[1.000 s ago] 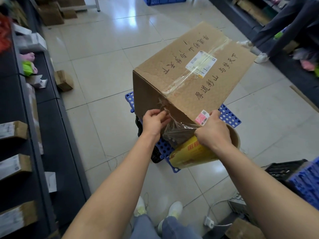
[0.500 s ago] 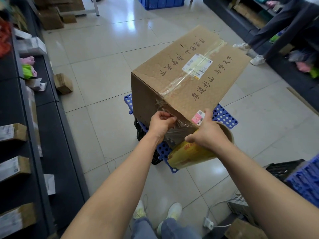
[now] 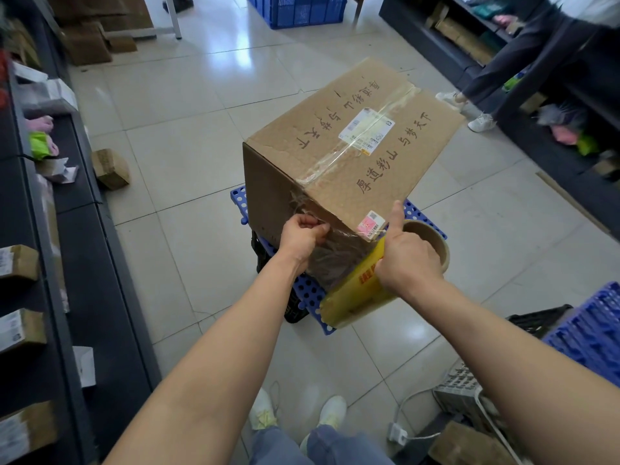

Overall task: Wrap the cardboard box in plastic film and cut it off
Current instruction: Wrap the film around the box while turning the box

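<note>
Head view: the cardboard box (image 3: 352, 152) stands tilted on a blue perforated platform (image 3: 310, 292), directly ahead of both hands, its taped top with handwriting and a white shipping label (image 3: 367, 132) facing up. The left hand (image 3: 302, 236) is curled into a fist against the box's near side face, pinching the crumpled loose end of the plastic film (image 3: 335, 256) there. From that pinch the film stretches as a wrinkled clear sheet across the box's lower near corner toward the right hand (image 3: 407, 255). The right hand is wrapped around the film roll (image 3: 355, 295) – yellow with red print – holding it slanted, its brown cardboard core (image 3: 436, 245) sticking out just beyond the knuckles. The thumb is raised and touches the box's near edge beside a small pink sticker (image 3: 370, 224).

Left of the left hand, well apart, a small cardboard parcel (image 3: 110, 169) lies on the tiled floor (image 3: 188, 156) beside dark shelving (image 3: 87, 263) holding packages. Far ahead sits a blue crate (image 3: 298, 10). Beyond the right hand stands another person's legs (image 3: 510, 72) – dark trousers, white shoes. Below the forearms are the wearer's pale shoes (image 3: 330, 411), and right of them a white plug (image 3: 397, 432).
</note>
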`<state>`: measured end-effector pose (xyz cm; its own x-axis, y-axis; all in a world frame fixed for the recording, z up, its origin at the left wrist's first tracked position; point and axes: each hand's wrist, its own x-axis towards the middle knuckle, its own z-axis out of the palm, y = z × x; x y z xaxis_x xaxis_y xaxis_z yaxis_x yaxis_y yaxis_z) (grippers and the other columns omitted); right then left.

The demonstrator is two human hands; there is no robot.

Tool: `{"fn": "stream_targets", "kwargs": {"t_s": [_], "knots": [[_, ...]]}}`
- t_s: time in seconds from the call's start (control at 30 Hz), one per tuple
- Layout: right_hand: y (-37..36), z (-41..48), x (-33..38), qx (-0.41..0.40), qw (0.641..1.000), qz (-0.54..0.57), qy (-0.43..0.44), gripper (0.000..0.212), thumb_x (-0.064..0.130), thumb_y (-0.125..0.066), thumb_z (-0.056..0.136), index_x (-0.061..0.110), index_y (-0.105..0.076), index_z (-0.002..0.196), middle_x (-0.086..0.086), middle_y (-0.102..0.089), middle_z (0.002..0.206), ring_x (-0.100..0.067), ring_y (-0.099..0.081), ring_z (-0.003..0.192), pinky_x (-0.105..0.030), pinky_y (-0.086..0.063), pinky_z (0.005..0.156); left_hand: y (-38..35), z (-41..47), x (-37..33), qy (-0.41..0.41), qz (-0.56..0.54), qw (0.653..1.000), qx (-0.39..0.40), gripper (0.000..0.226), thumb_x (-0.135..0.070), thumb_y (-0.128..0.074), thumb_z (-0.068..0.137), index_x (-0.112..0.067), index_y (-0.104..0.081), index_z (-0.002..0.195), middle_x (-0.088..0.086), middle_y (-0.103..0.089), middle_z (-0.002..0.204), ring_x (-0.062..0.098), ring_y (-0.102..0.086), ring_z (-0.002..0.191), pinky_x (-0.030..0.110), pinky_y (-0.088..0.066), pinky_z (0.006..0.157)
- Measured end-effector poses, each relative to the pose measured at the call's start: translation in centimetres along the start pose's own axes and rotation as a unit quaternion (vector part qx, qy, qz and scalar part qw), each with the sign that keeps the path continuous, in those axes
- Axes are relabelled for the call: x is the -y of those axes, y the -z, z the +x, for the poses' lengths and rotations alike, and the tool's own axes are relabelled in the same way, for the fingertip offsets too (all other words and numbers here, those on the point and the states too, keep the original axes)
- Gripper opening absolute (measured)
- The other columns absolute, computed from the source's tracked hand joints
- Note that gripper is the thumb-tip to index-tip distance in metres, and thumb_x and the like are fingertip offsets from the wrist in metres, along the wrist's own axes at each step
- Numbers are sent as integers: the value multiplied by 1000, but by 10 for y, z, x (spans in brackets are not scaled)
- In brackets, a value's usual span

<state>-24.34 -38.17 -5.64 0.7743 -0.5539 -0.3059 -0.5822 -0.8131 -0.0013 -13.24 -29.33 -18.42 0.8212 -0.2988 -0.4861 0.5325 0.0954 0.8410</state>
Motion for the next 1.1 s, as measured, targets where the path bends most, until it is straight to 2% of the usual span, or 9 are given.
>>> {"fn": "stream_targets", "kwargs": {"t_s": [0.1,0.27,0.47,0.6,0.7,0.8,0.9,1.0,1.1], "knots": [[6,6,-5,3,1000,8,-23,91,8,-52,86,11,15,148,-8,-50,82,-24,-49,73,-33,-43,64,0,1,0,-2,-4,1000,0,23,7,-65,82,-10,-50,80,9,-57,81,20,-59,74,29,-51,68],[8,12,-10,4,1000,-30,-8,89,8,-53,86,9,11,148,-8,-49,79,-24,-47,70,-33,-41,61,0,2,3,-8,-9,1000,2,23,7,-63,84,-10,-49,80,7,-57,78,17,-59,72,28,-51,68],[12,18,-7,16,1000,-22,-15,85,9,-54,86,8,3,149,-10,-49,84,-26,-45,74,-34,-39,63,4,2,8,-16,-26,999,17,21,9,-59,85,-10,-51,82,9,-57,80,18,-59,74,28,-52,70],[15,23,-2,22,1000,-15,-17,81,10,-54,87,8,-1,148,-14,-57,97,-26,-44,76,-33,-37,64,13,-1,9,-1,-76,996,43,16,5,-58,88,-9,-53,84,9,-60,80,19,-62,73,31,-55,75],[15,28,0,21,1000,-14,-18,79,10,-55,87,8,-4,147,-14,-58,98,-26,-45,76,-33,-38,64,23,-3,26,33,-92,995,10,11,-1,-57,91,-8,-52,83,8,-60,77,19,-62,71,31,-57,72],[15,30,1,27,999,-17,-19,79,10,-55,86,8,-4,147,-13,-57,99,-25,-45,76,-33,-39,65,30,0,60,97,20,995,-25,7,0,-56,91,-6,-52,93,8,-58,80,18,-59,67,29,-54,66],[16,34,1,33,999,-24,-18,81,12,-54,87,8,-2,148,-12,-57,100,-25,-44,76,-32,-38,65,28,6,97,166,114,980,-1,12,0,-58,89,-4,-53,99,8,-57,75,18,-53,62,30,-50,61],[17,38,2,35,999,-30,-16,82,13,-54,86,10,-1,149,-11,-56,94,-25,-45,75,-33,-39,65,22,11,119,192,158,969,-7,13,-3,-64,86,-6,-57,97,11,-60,80,19,-54,64,36,-53,73],[17,40,1,35,999,-33,-14,83,15,-55,87,11,0,149,-6,-49,86,-23,-47,74,-33,-41,63,16,17,129,200,162,966,-9,18,-5,-66,84,-6,-57,99,11,-60,84,18,-55,66,33,-52,67]]}}
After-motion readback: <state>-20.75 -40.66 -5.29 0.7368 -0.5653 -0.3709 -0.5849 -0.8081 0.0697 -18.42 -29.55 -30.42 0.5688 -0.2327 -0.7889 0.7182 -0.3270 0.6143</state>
